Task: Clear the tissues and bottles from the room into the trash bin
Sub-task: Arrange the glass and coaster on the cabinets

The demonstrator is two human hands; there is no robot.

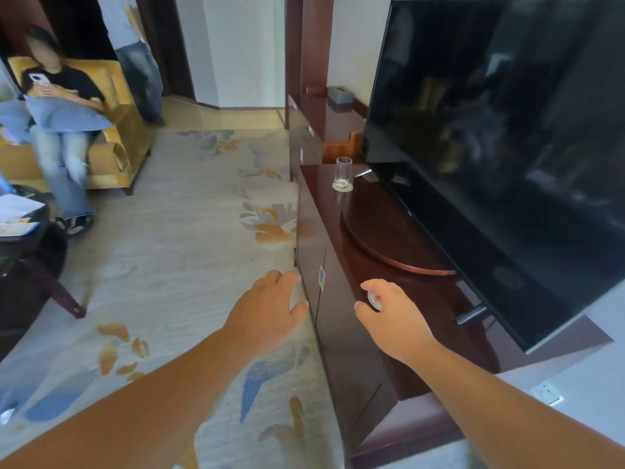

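Note:
My right hand point(394, 314) reaches over the front of the dark wooden TV cabinet point(341, 333). Its thumb and forefinger curl round a small round white disc point(374, 299), which resembles the coaster point(342, 187) under the drinking glass point(343, 171) farther along the top. My left hand point(270, 306) hovers over the carpet beside the cabinet's edge, fingers relaxed and holding nothing. A grey tissue box point(340, 94) sits on the far sideboard. No bottle, loose tissue or trash bin shows in this view.
A large black TV point(507, 147) stands on the cabinet at right. A person sits in a yellow armchair point(118, 130) at far left and another stands behind it. A dark round table point(30, 258) with papers is at left. Patterned carpet point(169, 248) covers the floor between.

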